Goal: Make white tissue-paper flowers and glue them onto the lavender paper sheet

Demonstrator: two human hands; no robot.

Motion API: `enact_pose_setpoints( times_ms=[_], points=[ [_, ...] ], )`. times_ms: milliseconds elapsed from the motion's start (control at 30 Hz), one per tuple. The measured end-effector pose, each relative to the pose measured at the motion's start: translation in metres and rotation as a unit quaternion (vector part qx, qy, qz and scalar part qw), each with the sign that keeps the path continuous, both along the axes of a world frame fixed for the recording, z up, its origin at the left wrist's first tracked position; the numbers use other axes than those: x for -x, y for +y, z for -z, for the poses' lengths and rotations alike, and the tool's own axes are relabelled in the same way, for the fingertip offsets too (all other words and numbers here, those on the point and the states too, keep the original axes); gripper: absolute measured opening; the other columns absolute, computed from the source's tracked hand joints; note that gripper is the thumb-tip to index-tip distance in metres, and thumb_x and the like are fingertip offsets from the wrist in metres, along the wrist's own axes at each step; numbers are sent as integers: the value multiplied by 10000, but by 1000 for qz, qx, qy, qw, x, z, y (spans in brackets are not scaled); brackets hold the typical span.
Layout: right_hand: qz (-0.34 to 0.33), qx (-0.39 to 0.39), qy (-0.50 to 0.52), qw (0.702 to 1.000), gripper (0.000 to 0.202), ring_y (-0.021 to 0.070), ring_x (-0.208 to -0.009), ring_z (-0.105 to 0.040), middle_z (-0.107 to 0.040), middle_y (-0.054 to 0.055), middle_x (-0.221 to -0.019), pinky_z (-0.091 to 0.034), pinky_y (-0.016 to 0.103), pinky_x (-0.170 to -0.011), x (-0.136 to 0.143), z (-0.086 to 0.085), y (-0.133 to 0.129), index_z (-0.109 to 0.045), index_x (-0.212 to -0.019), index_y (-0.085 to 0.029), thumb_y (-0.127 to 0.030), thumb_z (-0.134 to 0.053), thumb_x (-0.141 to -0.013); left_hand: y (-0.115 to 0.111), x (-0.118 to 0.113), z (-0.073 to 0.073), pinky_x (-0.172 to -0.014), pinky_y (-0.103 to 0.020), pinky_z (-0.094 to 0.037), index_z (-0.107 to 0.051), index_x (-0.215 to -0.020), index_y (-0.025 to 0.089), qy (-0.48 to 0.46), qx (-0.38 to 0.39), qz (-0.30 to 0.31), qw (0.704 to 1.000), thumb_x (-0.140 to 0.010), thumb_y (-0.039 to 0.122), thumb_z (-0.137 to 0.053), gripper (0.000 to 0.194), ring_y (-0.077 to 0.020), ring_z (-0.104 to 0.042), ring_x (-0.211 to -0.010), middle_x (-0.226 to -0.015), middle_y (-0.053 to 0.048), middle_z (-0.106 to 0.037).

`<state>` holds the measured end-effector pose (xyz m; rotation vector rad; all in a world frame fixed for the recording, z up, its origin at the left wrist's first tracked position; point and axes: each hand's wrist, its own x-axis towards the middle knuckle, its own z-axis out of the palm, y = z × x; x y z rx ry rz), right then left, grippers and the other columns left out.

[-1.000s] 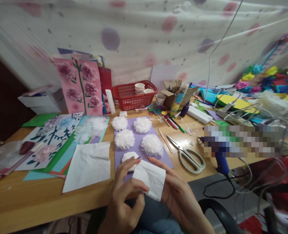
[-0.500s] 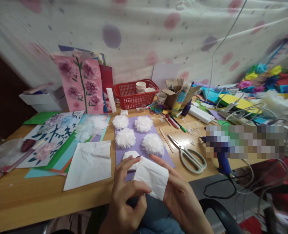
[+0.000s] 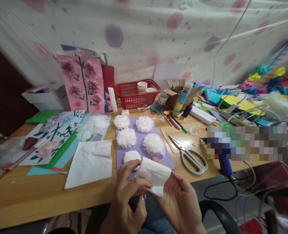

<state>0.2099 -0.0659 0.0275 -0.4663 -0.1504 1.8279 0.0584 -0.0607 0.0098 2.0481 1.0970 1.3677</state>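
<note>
Above the table's front edge, a folded white tissue paper [image 3: 156, 175] is held between my two hands. My left hand [image 3: 129, 193] has its fingers at the paper's left edge, with the thumb standing off below. My right hand [image 3: 183, 198] grips it from behind and at the right, its fingers partly hidden by the sheet. Just beyond lies purple paper [image 3: 137, 130] bearing several fluffy white paper flowers [image 3: 154, 144]. A flat, many-sided white paper piece [image 3: 131, 158] rests on its near end, partly covered by my left fingers. A loose white tissue sheet [image 3: 90, 165] is to the left.
Scissors [image 3: 190, 159] lie right of the purple paper, near a blue glue gun [image 3: 223, 159] with a cord. Behind stands a red basket [image 3: 134, 97] with paper cups. A pink flower picture [image 3: 82, 84] leans at the back left. Cables and a power strip [image 3: 203, 115] lie right.
The tissue paper has tilted and its upper edge now bends over. My left fingers have shifted down off the many-sided piece, showing more of it. My right thumb has moved to the paper's right corner.
</note>
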Motion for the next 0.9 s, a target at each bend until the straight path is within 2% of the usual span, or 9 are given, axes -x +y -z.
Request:
enact_pose_setpoints(
  times_ms=[67,133,267,367,433,567,633,733,900],
  points=[
    [6,-24,13,1000,366,314,-1023,-688,-778,113,-1014,-538,464,-935,2,0,-3,-782,-1065,-217,-442,-652,-807,0,0,-1,-1060,-467,-411,-635,-909,257,-6,10,0,1000,-776,88,-491,259,-288,-469,-1292,-1348,-75,-522],
    [21,-41,-7,999,445,313,-1050,-679,-760,122,-1085,-539,452,-939,4,0,-7,-739,-1166,-218,-452,-690,-791,0,0,-2,-1063,-472,-409,-639,-913,256,-12,23,0,1000,-767,82,-498,268,-297,-468,-1302,-1353,-80,-531],
    [41,-44,-121,991,634,251,-1010,-702,-740,97,-1161,-539,396,-946,10,3,-8,-578,-1377,-262,-203,-785,-780,3,1,-1,-1069,-456,-421,-670,-968,270,-38,40,21,998,-787,68,-511,315,-288,-510,-1284,-1359,-67,-550],
    [64,-38,-149,986,646,242,-1003,-705,-734,102,-1168,-558,378,-919,15,5,-4,-522,-1424,-250,-195,-760,-826,5,-3,4,-1028,-384,-477,-607,-1220,308,-138,75,19,987,-822,68,-559,467,-254,-555,-1261,-1381,-72,-564],
    [75,-40,-149,985,632,240,-1000,-708,-733,104,-1168,-570,362,-900,17,6,-3,-524,-1423,-245,-204,-755,-836,5,-10,6,-944,-328,-531,-519,-1325,309,-253,127,-7,959,-833,128,-648,539,-229,-630,-1158,-1325,-86,-616],
    [90,-34,-153,984,597,228,-971,-719,-748,101,-1126,-576,349,-895,20,7,-2,-552,-1401,-245,-216,-758,-841,-1,-29,-4,-817,-254,-555,-634,-1096,235,-408,261,-28,874,-742,308,-827,410,-191,-703,-931,-1051,-55,-721],
    [99,-32,-157,982,575,222,-946,-727,-759,96,-1092,-575,349,-899,22,8,-1,-579,-1376,-248,-230,-771,-834,-4,-36,-10,-759,-227,-549,-673,-964,214,-431,294,-34,853,-715,357,-852,338,-171,-704,-839,-908,-31,-734],
    [107,-35,-153,982,544,220,-891,-737,-775,88,-1036,-580,349,-885,25,10,0,-635,-1311,-245,-271,-809,-796,-3,-39,-14,-753,-227,-544,-707,-833,195,-419,292,-61,857,-726,365,-840,241,-172,-696,-825,-875,-32,-728],
    [115,-5,-167,979,420,182,-855,-729,-778,59,-999,-583,263,-783,23,10,1,-721,-1120,-235,-285,-865,-728,6,-27,-10,-775,-265,-563,-710,-739,177,-342,276,-68,896,-795,338,-774,182,-208,-695,-900,-973,-68,-705]
  ],
)
